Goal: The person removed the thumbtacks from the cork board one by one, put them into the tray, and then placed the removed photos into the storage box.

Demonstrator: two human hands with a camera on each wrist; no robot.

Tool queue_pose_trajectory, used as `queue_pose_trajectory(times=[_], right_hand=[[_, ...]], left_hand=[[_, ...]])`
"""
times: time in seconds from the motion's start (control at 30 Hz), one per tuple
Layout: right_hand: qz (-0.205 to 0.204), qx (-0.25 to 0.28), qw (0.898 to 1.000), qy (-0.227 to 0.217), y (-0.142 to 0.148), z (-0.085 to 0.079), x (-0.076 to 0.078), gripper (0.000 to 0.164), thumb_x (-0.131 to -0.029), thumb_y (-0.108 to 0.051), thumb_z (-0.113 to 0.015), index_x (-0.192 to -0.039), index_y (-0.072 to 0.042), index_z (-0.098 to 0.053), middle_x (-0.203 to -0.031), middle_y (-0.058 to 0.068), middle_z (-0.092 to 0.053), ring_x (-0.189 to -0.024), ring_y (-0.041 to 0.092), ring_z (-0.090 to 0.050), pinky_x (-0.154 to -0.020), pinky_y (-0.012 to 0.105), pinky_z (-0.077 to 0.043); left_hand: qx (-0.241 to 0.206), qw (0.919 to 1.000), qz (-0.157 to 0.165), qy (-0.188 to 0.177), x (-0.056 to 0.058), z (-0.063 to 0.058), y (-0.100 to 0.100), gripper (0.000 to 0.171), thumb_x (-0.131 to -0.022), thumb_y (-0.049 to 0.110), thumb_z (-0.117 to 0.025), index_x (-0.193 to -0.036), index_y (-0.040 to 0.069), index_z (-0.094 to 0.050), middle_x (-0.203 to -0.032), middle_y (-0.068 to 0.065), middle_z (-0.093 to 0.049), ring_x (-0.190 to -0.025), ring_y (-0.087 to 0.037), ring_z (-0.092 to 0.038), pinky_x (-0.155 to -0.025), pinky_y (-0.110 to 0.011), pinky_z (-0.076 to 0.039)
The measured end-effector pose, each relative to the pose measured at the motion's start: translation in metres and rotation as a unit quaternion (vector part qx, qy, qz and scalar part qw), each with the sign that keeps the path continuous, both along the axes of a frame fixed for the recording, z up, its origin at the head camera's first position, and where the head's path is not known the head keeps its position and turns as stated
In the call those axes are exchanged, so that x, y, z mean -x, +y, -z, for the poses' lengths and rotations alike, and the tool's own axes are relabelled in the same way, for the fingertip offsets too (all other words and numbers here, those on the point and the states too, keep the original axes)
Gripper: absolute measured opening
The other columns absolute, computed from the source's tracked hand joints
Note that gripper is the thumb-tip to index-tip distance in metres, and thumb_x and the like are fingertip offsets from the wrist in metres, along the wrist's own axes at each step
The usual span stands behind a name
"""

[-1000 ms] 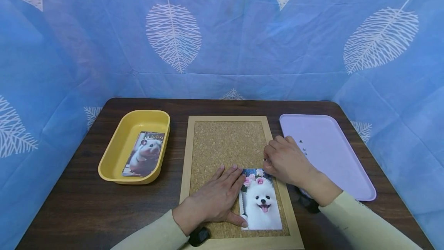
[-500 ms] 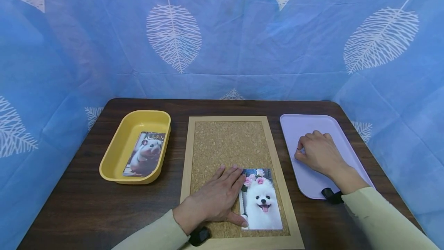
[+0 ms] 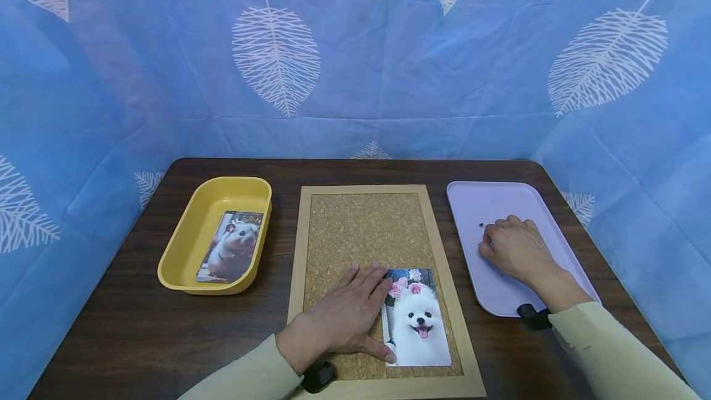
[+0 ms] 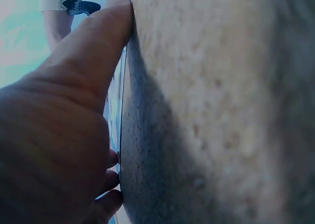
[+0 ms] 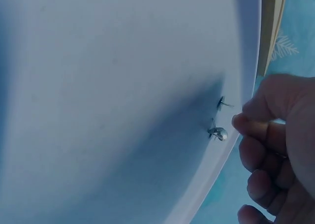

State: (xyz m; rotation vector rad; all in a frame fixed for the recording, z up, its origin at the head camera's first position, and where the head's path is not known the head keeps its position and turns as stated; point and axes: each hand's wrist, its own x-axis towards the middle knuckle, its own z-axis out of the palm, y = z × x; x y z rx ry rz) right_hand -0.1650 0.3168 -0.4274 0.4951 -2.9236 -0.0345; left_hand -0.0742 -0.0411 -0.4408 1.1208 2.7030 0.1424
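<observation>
My left hand (image 3: pixel 344 320) lies flat with spread fingers on the cork board (image 3: pixel 366 227), its thumb and fingertips touching the left edge of a white-dog photo (image 3: pixel 419 329). In the left wrist view the left hand (image 4: pixel 59 135) stands close to the cork surface. Over the lilac tray (image 3: pixel 463 202), my right hand (image 3: pixel 516 249) has loosely bent fingers. A metal thumbtack (image 5: pixel 221 103) and a small cluster of shiny tacks (image 5: pixel 221 134) lie just beyond the fingertips of the right hand (image 5: pixel 280 140) in the right wrist view. Nothing shows between thumb and index finger.
At left stands a yellow tray (image 3: pixel 183 236) holding a hamster picture (image 3: pixel 230 249). The board's light wooden frame (image 3: pixel 300 252) lies between the two trays on a dark wooden table (image 3: pixel 139 320). A blue leaf-patterned cloth (image 3: pixel 355 66) hangs behind.
My right hand has left the photo's upper right corner, moved right over the lilac tray, and shifted slightly there. The left hand and the photo have stayed put.
</observation>
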Motion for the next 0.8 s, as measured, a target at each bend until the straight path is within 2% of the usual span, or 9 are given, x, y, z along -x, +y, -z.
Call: queue_pose_trajectory(times=[0.17, 0.3, 0.47, 0.63, 0.8], right_hand=[[-0.002, 0.011, 1.0, 0.029, -0.005, -0.001, -0.006, 0.015, -0.09, -0.012, -0.07, -0.084, 0.001, -0.074, -0.075, 0.012, -0.068, -0.075, 0.034, -0.061, -0.063, 0.049, -0.045], [-0.01, 0.035, 0.999, 0.04, -0.015, -0.001, -0.016, 0.025, -0.094, -0.013, -0.068, -0.108, 0.007, -0.075, -0.098, 0.023, -0.074, -0.093, 0.044, -0.069, -0.077, 0.059, -0.053], [-0.053, 0.066, 0.996, 0.042, -0.033, 0.0, -0.034, 0.044, -0.098, -0.017, -0.069, -0.13, 0.013, -0.064, -0.125, 0.031, -0.069, -0.117, 0.05, -0.066, -0.095, 0.065, -0.054], [-0.112, 0.081, 0.99, 0.006, -0.055, 0.0, -0.057, 0.058, -0.102, -0.023, -0.068, -0.144, 0.014, -0.053, -0.145, 0.032, -0.058, -0.135, 0.049, -0.056, -0.108, 0.063, -0.049], [-0.156, 0.059, 0.985, -0.055, -0.073, 0.005, -0.078, 0.072, -0.106, -0.04, -0.062, -0.156, 0.009, -0.043, -0.16, 0.027, -0.046, -0.15, 0.043, -0.044, -0.119, 0.062, -0.039]], left_hand=[[-0.001, 1.0, 0.001, 0.006, 0.0, 0.0, 0.0, 0.126, -0.078, 0.092, -0.058, -0.166, 0.007, -0.03, -0.175, -0.013, -0.024, -0.163, -0.028, -0.021, -0.131, -0.051, -0.022], [-0.001, 1.0, 0.002, 0.008, 0.0, 0.0, 0.0, 0.125, -0.078, 0.092, -0.058, -0.166, 0.007, -0.03, -0.175, -0.013, -0.024, -0.163, -0.028, -0.021, -0.131, -0.051, -0.022], [-0.004, 1.0, -0.001, 0.003, -0.001, 0.0, 0.0, 0.126, -0.079, 0.092, -0.058, -0.167, 0.007, -0.028, -0.175, -0.013, -0.023, -0.163, -0.028, -0.02, -0.132, -0.05, -0.022], [-0.015, 0.9999, -0.001, -0.001, -0.001, 0.0, -0.001, 0.126, -0.08, 0.091, -0.057, -0.168, 0.007, -0.025, -0.176, -0.014, -0.021, -0.164, -0.028, -0.019, -0.132, -0.05, -0.02], [-0.023, 0.9997, 0.0, -0.001, -0.001, 0.001, -0.001, 0.122, -0.083, 0.089, -0.055, -0.168, 0.007, -0.023, -0.176, -0.014, -0.021, -0.163, -0.029, -0.019, -0.132, -0.05, -0.021]])
